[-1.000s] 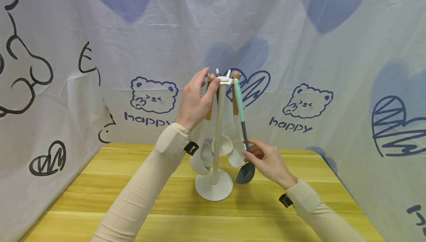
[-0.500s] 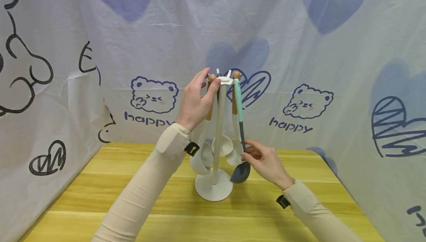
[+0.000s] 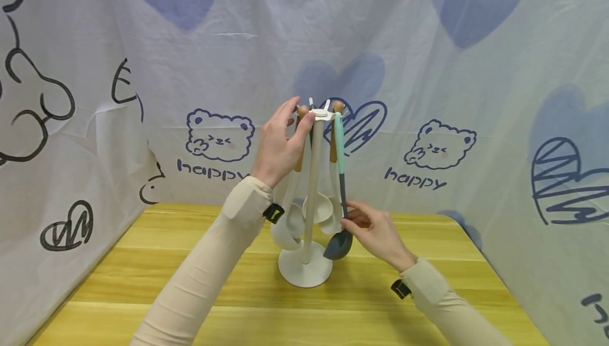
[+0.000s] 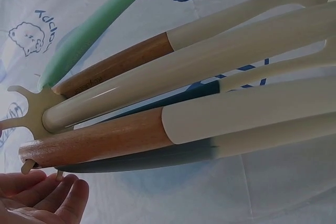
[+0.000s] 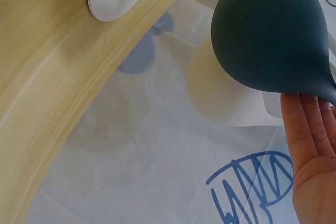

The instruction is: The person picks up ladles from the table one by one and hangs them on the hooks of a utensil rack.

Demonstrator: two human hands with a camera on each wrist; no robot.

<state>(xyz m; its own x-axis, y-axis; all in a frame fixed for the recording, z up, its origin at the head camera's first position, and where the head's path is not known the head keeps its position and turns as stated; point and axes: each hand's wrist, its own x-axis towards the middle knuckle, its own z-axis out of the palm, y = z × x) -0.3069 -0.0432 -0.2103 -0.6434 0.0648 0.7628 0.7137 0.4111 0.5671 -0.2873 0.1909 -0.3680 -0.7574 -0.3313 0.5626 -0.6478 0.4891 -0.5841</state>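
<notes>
A white utensil stand (image 3: 311, 176) rises from a round base on the table. My left hand (image 3: 280, 142) holds its top, the thumb on the hub and the fingers reaching behind a wooden-handled utensil. In the left wrist view, curled fingertips (image 4: 73, 200) lie by the hook ends. From a right-hand hook hangs a ladle (image 3: 339, 245) with a mint handle and dark bowl. My right hand (image 3: 380, 235) pinches its neck just above the bowl. The right wrist view shows the bowl's rounded back, with fingers (image 5: 302, 124) against its lower edge.
Several pale utensils hang around the pole, among them a white ladle (image 3: 284, 235) at the left and a cream one (image 3: 319, 208) behind. The wooden table (image 3: 228, 303) runs up to a printed cloth backdrop (image 3: 219, 71) at the back.
My right hand has moved left, swinging the dark ladle bowl toward the stand, so its handle hangs more upright. The left hand stays at the stand's top.
</notes>
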